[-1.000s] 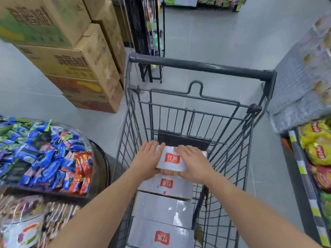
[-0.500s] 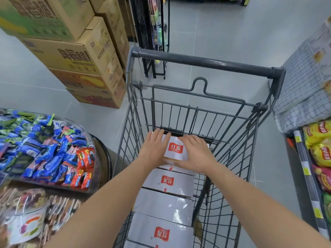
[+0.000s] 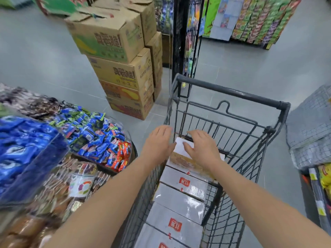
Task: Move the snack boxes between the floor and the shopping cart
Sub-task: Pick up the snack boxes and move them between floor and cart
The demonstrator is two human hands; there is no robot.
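L hand (image 3: 158, 143): fingers straight, spread, at left edge of top box; grips nothing.
R hand (image 3: 201, 149): flat, palm down on top box, fingers straight.
Top box (image 3: 179, 146): white, tilted, far end of cart (image 3: 231, 93), atop the row.
Other boxes (image 3: 179, 203): lined up inside cart, some w/ red labels up.
Nearby: stacked cartons (image 3: 123, 72) on floor (image 3: 44, 56); candy bin (image 3: 93, 136) at left.
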